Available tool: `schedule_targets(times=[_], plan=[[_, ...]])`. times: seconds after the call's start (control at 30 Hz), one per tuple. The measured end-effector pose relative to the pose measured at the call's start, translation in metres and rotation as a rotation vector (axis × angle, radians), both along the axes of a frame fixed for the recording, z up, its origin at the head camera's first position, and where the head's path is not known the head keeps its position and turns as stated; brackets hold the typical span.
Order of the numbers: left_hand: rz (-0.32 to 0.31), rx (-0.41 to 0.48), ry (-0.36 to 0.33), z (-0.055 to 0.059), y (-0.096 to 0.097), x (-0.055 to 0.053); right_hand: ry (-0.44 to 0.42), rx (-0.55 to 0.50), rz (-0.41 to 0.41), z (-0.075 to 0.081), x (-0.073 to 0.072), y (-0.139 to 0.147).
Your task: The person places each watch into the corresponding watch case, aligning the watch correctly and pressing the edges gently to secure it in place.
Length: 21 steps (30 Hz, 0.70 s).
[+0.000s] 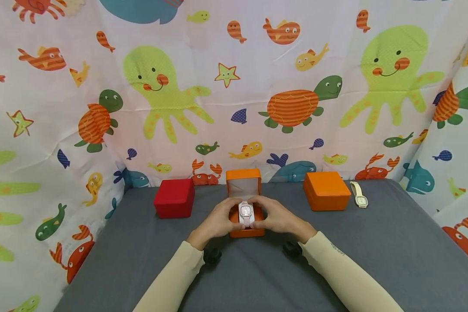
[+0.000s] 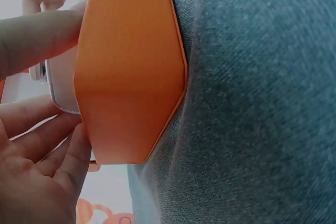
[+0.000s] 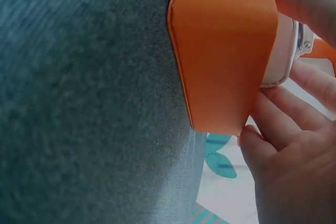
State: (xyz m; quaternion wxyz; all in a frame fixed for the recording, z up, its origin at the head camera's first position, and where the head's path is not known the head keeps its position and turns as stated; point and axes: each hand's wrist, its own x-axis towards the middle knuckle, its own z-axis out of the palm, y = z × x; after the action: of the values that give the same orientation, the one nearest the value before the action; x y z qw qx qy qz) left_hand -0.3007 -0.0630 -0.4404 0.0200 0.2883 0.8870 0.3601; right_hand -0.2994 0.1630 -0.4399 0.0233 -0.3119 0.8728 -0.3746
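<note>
A dark grey cloth covers the counter, its weave plain in both wrist views. Toward the far left sits a red box, closed. In the middle, a little nearer, stands an open orange watch box — its lid raised at the far side. Farther right is a closed orange box, turned slightly; just beside it, on the right, lies a cream-strapped wristwatch — dial at the near end.

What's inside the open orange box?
A watch on a pale cushion, poking above the rim of the open orange box, between the left hand and right hand. Anything beneath the cushion is hidden.
</note>
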Motion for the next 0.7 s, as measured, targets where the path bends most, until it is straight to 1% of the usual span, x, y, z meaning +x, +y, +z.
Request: schedule_targets(times=[0.1, 0.23, 0.4, 0.7], plan=[[-0.007, -0.002, -0.014, -0.0005, -0.0002, -0.0008, -0.004, 0.018, -0.009, -0.0012, 0.0002, -0.0002], [-0.012, -0.01, -0.009, -0.0027, -0.0005, -0.0016, -0.009, 0.034, -0.023, -0.0022, 0.0009, -0.0002], [0.001, -0.003, -0.009, -0.0053, -0.0011, -0.0019, -0.014, 0.052, -0.029, -0.003, 0.0016, -0.0004], [0.017, 0.01, -0.016, -0.0037, 0.0002, 0.0017, -0.02, 0.042, -0.037, -0.0017, 0.0038, 0.0011]])
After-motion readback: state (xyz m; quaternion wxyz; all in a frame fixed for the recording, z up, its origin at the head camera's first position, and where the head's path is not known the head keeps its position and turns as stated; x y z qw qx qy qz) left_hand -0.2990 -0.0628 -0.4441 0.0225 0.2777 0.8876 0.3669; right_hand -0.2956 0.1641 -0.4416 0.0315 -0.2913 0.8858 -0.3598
